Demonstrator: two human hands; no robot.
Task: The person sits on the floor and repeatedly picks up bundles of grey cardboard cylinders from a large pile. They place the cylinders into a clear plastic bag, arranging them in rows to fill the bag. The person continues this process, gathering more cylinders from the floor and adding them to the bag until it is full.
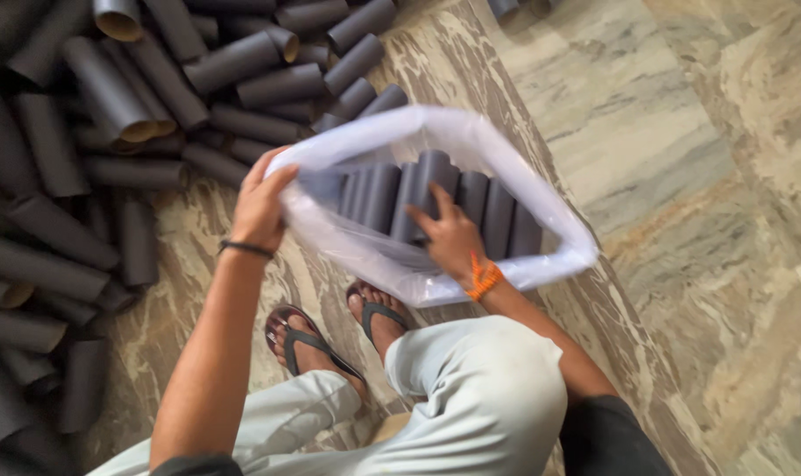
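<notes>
Gripping bag (541, 198) rim, left hand (261, 207); right hand (451, 238) inside on tubes (484, 207).

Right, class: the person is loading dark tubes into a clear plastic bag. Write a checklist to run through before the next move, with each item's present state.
1. Bag mouth held open: ok. The left hand grips the rim of the clear plastic bag.
2. Tubes in the bag lie side by side: ok. The tubes in the bag stand in a neat row.
3. Right hand clear of the bag: not ok. It is inside, fingers on a tube.
4. More tubes within reach: ok. The loose pile of tubes lies on the floor beside the left hand.
5. Room left in the bag: cannot tell.
</notes>
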